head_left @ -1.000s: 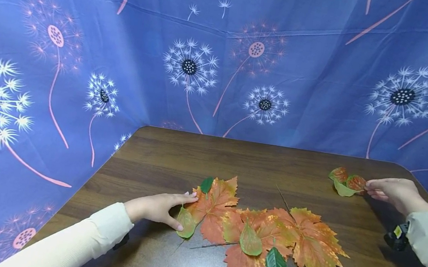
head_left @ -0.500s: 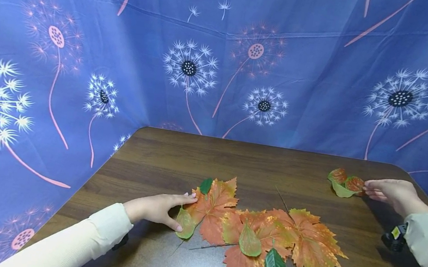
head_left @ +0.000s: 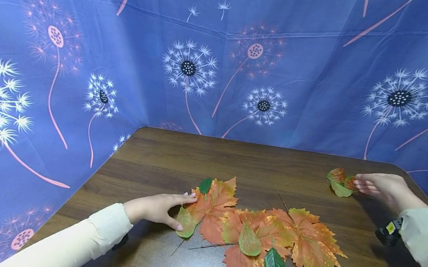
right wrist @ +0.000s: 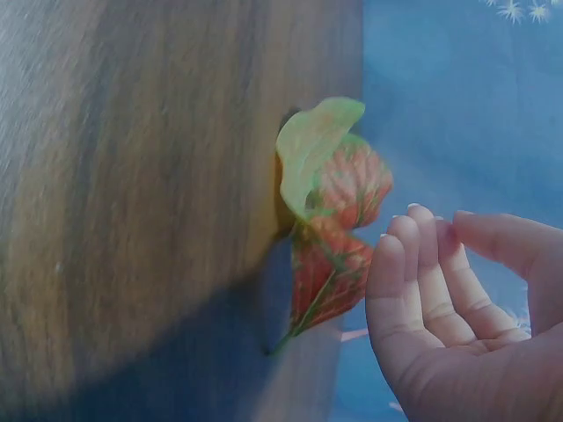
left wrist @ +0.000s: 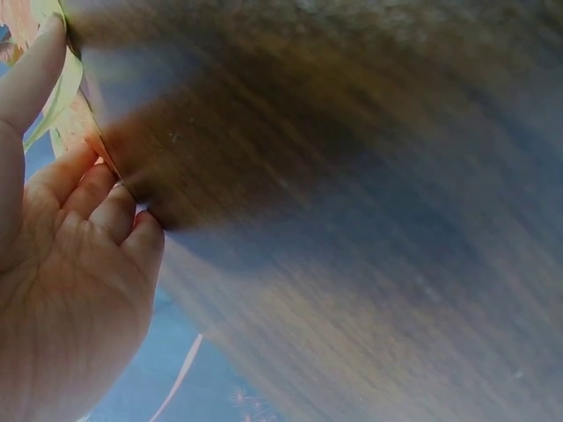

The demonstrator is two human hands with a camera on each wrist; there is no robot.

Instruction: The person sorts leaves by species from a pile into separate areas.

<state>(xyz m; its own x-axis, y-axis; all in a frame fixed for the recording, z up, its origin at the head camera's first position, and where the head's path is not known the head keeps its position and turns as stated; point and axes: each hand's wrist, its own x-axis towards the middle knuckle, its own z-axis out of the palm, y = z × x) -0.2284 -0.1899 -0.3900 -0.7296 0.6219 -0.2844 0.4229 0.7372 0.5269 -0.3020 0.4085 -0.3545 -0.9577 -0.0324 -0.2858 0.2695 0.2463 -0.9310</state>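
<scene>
Hovering, right hand point(head_left: 383, 187), fingertips narrow, seemingly empty, just beside leaf cluster point(head_left: 339, 189) at far right of table point(head_left: 179, 153). Left hand point(head_left: 157, 207) spread, touching green leaf point(head_left: 187, 223), orange leaf point(head_left: 216, 203). Step seems arranging; next move likely calls for light pinch.

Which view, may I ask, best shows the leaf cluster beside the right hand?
The right wrist view shows the leaf cluster closest, veins visible. The head view shows it smaller, partly behind the right hand; the left wrist view lacks it.

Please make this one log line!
left hand: touching orange, jagged leaf | right hand: at small, red-green leaf bunch | brown woodgrain table
</scene>
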